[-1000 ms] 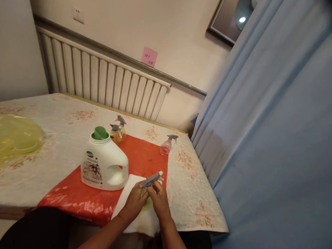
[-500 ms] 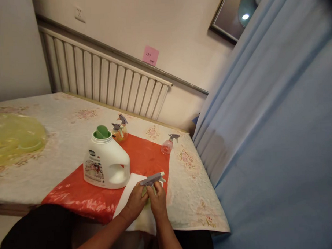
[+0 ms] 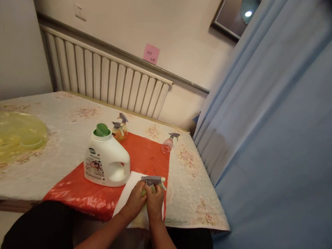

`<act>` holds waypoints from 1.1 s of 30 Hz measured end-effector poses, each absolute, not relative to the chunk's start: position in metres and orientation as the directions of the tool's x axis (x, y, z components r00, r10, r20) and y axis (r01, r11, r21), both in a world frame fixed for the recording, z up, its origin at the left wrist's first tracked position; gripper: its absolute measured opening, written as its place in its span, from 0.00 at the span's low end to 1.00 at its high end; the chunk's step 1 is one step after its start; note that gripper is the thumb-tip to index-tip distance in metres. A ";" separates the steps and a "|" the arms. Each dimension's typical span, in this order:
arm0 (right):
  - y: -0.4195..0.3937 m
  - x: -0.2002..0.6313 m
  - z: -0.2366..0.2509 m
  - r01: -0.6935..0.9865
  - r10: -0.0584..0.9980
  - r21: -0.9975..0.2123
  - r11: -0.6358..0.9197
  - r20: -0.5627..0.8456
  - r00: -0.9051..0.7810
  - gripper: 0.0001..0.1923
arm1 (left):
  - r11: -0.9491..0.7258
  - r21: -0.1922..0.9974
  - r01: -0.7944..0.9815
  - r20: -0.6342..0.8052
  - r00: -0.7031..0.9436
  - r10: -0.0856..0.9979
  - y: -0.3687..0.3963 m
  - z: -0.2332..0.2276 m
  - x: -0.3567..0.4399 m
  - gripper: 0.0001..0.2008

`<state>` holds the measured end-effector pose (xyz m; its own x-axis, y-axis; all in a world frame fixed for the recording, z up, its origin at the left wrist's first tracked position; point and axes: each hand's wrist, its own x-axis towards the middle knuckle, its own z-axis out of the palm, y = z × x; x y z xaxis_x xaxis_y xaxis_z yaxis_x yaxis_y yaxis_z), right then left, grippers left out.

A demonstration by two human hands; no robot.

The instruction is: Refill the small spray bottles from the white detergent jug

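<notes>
Gripping a small green spray bottle with both hands over the white cloth at the near edge of the desk; left hand wrapped round the bottle's body, grip closed on it, right hand pinched on the neck just under the grey trigger head, grip likewise clamped. Looks like the trigger head sitting on the bottle and being turned at the collar, so judged mid-way: head on, whether fully tight cannot be told, most of the bottle hidden by fingers. Standing just left on the red plastic sheet, a white detergent jug, cap off, green pour spout showing. Waiting farther back, two orange spray bottles side by side at the sheet's far edge and a pink spray bottle well apart to the right, all with grey heads on. Resting at the far left, a yellow plastic basin

Compared with a second ago: trigger head swung from slanting up and right to nearly level, nozzle now pointing right; hands drawn slightly nearer the body, bottle lower on the cloth; jug and other bottles unmoved
</notes>
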<state>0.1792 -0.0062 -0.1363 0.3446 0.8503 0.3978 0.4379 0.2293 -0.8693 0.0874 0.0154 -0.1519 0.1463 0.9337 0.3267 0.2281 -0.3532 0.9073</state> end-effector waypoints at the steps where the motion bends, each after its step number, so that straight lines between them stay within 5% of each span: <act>1: -0.006 0.180 -0.135 0.431 0.851 -0.874 0.223 0.391 0.352 0.05 | -0.353 0.907 0.228 0.326 0.150 0.933 0.015 -0.150 0.087 0.09; 9: -0.012 0.202 -0.121 0.348 0.926 -0.897 0.272 0.343 0.160 0.08 | -0.361 0.910 0.204 0.319 0.211 0.924 0.016 -0.149 0.083 0.15; 15: -0.012 0.191 -0.127 0.321 0.920 -0.920 0.223 0.308 0.244 0.07 | -0.369 0.911 0.186 0.288 0.352 0.891 0.018 -0.149 0.077 0.17; 20: -0.009 0.178 -0.132 0.282 0.878 -0.948 0.151 0.260 0.403 0.08 | -0.368 0.907 0.207 0.299 0.302 0.905 0.018 -0.150 0.078 0.12; 27: -0.012 0.198 -0.124 0.232 0.948 -0.941 0.246 0.283 0.144 0.12 | -0.385 0.901 0.203 0.312 0.314 0.897 0.020 -0.153 0.078 0.17; 33: -0.012 0.188 -0.131 0.259 0.916 -0.938 0.230 0.298 0.268 0.11 | -0.379 0.901 0.211 0.317 0.276 0.907 0.019 -0.152 0.079 0.15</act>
<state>0.1884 -0.0117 -0.1312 0.2678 0.9162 0.2982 0.2590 0.2296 -0.9382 0.0790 0.0185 -0.1525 0.2763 0.9072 0.3171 0.2112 -0.3792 0.9009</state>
